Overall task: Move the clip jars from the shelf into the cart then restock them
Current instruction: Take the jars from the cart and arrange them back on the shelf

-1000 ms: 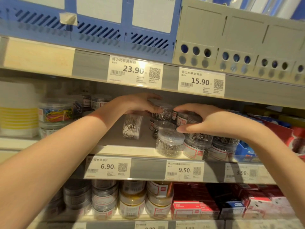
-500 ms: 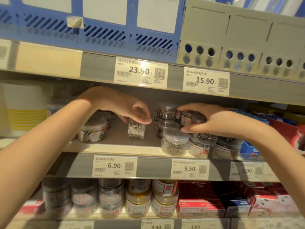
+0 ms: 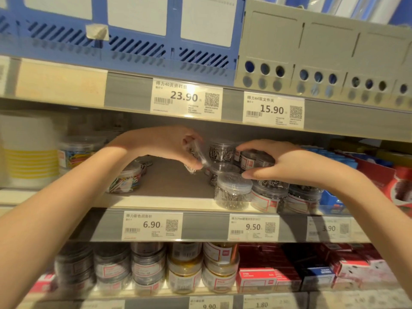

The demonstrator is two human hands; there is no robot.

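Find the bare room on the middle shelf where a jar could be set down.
Free: the brown shelf floor between the coloured-clip jar on the left and the clear-lidded jar on the right, under the left hand. Crowded: the right side, where jars are stacked beneath the right hand.

Both bare forearms are stretched forward and up, wrists bent downward. The left hand (image 3: 169, 146) is curled, fingers and thumb pinched round a tilted clear jar (image 3: 198, 158). The right hand (image 3: 283, 165) is cupped palm-down, fingers curved over a jar top (image 3: 256, 159).
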